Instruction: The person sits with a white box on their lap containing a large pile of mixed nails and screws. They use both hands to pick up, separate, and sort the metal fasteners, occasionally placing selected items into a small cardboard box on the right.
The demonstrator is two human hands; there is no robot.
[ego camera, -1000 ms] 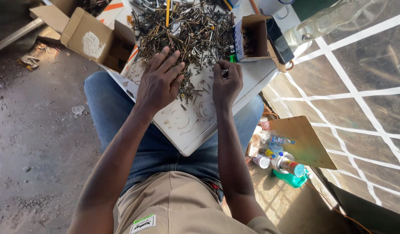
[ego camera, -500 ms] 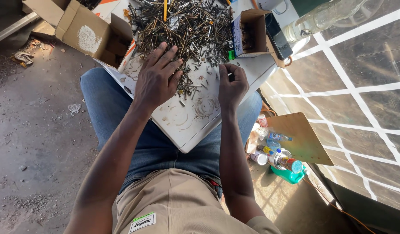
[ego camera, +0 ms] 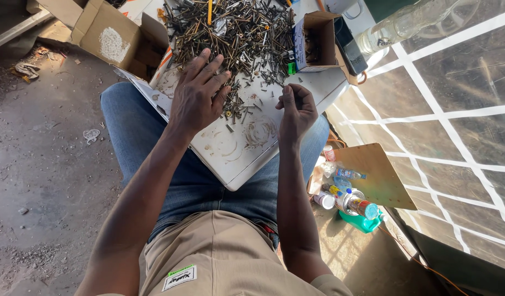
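on the white board (ego camera: 239,156), left hand (ego camera: 198,98) touches screws (ego camera: 230,33).

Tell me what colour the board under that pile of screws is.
White, with brownish ring stains, on the board; the head view shows it.

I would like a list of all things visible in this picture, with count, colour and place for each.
screws: one large pile, dark metal, far end of board
board: one, white, stained, across the lap
small box: one, brown cardboard, open, right of pile
large box: one, brown cardboard, upper left, on the ground
bottles: several, mixed colours, on the ground at right
brown panel: one, beside bottles
left hand: spread flat on screws at the pile's edge
right hand: fingers curled over board; contents hidden
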